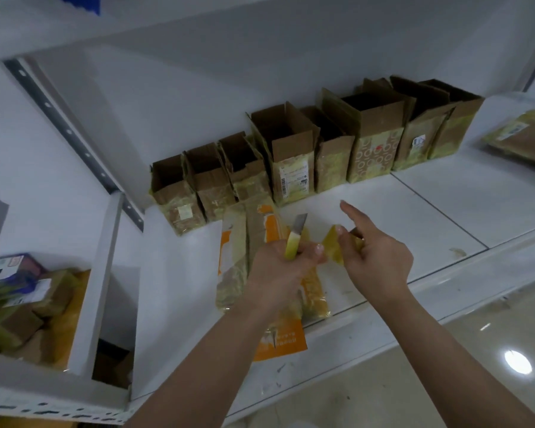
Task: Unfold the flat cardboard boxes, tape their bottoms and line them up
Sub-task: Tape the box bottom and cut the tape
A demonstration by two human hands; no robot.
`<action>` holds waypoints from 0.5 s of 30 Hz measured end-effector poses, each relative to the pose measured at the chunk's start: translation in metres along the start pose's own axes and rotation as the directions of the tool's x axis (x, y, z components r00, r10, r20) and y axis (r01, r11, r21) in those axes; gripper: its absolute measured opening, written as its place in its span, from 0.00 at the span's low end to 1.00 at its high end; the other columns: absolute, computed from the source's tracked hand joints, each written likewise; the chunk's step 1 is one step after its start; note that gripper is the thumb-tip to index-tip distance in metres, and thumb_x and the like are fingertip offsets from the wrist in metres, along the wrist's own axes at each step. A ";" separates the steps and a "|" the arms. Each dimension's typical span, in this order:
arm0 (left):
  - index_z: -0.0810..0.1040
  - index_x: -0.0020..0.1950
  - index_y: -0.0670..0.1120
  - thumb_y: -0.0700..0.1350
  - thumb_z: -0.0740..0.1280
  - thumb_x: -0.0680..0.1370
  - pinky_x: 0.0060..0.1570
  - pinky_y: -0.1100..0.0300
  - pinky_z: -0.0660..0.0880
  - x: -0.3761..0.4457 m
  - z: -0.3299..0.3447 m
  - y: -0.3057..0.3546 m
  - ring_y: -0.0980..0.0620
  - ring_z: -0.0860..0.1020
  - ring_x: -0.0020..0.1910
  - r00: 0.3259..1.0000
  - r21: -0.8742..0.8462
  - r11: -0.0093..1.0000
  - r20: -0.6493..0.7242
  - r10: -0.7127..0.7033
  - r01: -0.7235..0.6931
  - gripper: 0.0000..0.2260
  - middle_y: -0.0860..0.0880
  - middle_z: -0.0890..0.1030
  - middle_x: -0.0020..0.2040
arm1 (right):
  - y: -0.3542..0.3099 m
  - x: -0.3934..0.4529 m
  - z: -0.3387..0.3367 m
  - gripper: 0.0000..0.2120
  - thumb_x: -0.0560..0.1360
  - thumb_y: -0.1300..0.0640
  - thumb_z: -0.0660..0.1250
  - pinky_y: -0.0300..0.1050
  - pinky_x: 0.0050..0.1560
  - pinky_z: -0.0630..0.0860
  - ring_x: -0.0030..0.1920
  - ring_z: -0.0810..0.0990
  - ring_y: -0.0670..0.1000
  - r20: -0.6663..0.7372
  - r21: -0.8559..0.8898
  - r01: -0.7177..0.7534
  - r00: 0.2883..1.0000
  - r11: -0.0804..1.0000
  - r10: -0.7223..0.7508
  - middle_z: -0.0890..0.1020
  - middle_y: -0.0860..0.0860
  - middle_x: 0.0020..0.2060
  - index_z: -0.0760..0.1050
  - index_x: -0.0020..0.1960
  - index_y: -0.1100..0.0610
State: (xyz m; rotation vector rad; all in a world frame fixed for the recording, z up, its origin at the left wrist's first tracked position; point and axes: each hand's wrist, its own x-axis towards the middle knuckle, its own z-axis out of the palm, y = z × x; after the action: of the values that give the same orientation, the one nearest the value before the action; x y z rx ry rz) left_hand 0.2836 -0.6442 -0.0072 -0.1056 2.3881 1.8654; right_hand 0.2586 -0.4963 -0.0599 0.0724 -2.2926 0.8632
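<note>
The left hand (286, 261) gripped a yellow knife (294, 242) over a flat box (238, 242); the right hand (374, 257) pinched yellow tape (334, 245), forefinger extended. Opened boxes (291, 152) lined the far shelf (445, 205).

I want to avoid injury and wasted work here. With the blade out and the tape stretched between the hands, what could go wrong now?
1. The left hand holds the utility knife with its blade exposed, near the right hand; a slip might cut the fingers.
2. The yellow tape could twist and stick to itself.
3. The orange-and-white flat box overhangs the shelf edge and may slide off.
</note>
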 end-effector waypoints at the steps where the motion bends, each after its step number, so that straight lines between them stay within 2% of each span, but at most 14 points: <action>1: 0.85 0.43 0.50 0.49 0.70 0.77 0.35 0.73 0.72 0.001 -0.006 0.000 0.64 0.81 0.39 1.000 0.040 0.999 -0.019 -0.001 0.001 0.06 0.56 0.85 0.39 | 0.003 0.001 0.003 0.14 0.78 0.55 0.66 0.41 0.29 0.69 0.26 0.77 0.57 -0.006 -0.039 0.032 0.999 0.999 -0.033 0.84 0.51 0.34 0.79 0.63 0.53; 3: 0.81 0.45 0.53 0.51 0.67 0.78 0.38 0.69 0.73 0.004 -0.022 -0.002 0.62 0.81 0.42 0.992 0.100 0.995 -0.120 0.027 -0.015 0.06 0.54 0.85 0.41 | 0.011 0.005 0.008 0.13 0.77 0.56 0.65 0.42 0.31 0.71 0.28 0.79 0.57 -0.035 -0.078 0.082 0.996 0.994 -0.085 0.86 0.52 0.38 0.81 0.59 0.55; 4: 0.79 0.46 0.53 0.52 0.66 0.79 0.38 0.67 0.73 0.006 -0.032 -0.003 0.62 0.81 0.40 0.984 0.099 0.995 -0.173 0.044 -0.027 0.05 0.54 0.85 0.42 | 0.016 0.008 0.011 0.12 0.78 0.56 0.65 0.45 0.34 0.74 0.31 0.81 0.58 -0.019 -0.070 0.074 0.997 0.995 -0.076 0.86 0.54 0.41 0.81 0.59 0.55; 6: 0.77 0.48 0.53 0.51 0.64 0.81 0.32 0.67 0.71 0.008 -0.055 -0.007 0.65 0.76 0.30 0.974 0.071 0.997 -0.227 0.030 -0.014 0.05 0.53 0.84 0.42 | 0.029 0.011 0.017 0.11 0.79 0.58 0.66 0.51 0.40 0.75 0.38 0.83 0.61 0.056 -0.078 0.026 0.998 0.997 -0.022 0.85 0.57 0.44 0.81 0.59 0.56; 8: 0.77 0.50 0.52 0.49 0.62 0.82 0.28 0.69 0.71 0.008 -0.078 -0.015 0.66 0.74 0.26 0.973 0.050 0.998 -0.231 -0.023 0.036 0.05 0.53 0.82 0.44 | 0.044 0.009 0.023 0.10 0.79 0.59 0.67 0.53 0.42 0.72 0.39 0.82 0.62 0.116 -0.157 -0.028 0.992 0.987 0.047 0.85 0.58 0.42 0.82 0.59 0.57; 10: 0.78 0.52 0.53 0.46 0.61 0.82 0.31 0.68 0.71 0.008 -0.096 -0.026 0.63 0.76 0.33 0.969 0.050 0.996 -0.238 -0.064 0.078 0.07 0.53 0.81 0.46 | 0.052 0.004 0.027 0.09 0.78 0.60 0.67 0.52 0.40 0.71 0.36 0.81 0.63 0.136 -0.241 -0.033 0.988 0.970 0.068 0.84 0.59 0.38 0.83 0.57 0.58; 14: 0.77 0.63 0.47 0.41 0.60 0.82 0.54 0.51 0.74 0.003 -0.120 -0.051 0.44 0.77 0.52 0.947 0.124 0.980 -0.302 -0.112 0.156 0.12 0.50 0.81 0.55 | 0.053 -0.005 0.038 0.07 0.73 0.63 0.73 0.51 0.41 0.70 0.33 0.82 0.61 0.123 -0.322 0.058 0.992 0.945 -0.020 0.84 0.58 0.35 0.84 0.51 0.58; 15: 0.76 0.64 0.47 0.41 0.60 0.82 0.56 0.50 0.73 0.002 -0.124 -0.056 0.43 0.77 0.55 0.945 0.160 0.973 -0.309 -0.110 0.165 0.12 0.51 0.80 0.56 | 0.053 -0.003 0.039 0.07 0.73 0.62 0.73 0.51 0.42 0.70 0.35 0.83 0.61 0.120 -0.332 0.057 0.993 0.941 -0.017 0.85 0.57 0.36 0.84 0.50 0.58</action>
State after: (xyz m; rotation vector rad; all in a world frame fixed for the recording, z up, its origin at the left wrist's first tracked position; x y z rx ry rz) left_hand 0.2835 -0.7783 -0.0315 -0.5615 2.6531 1.6586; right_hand 0.2241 -0.4787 -0.1135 0.0145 -2.5065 0.4484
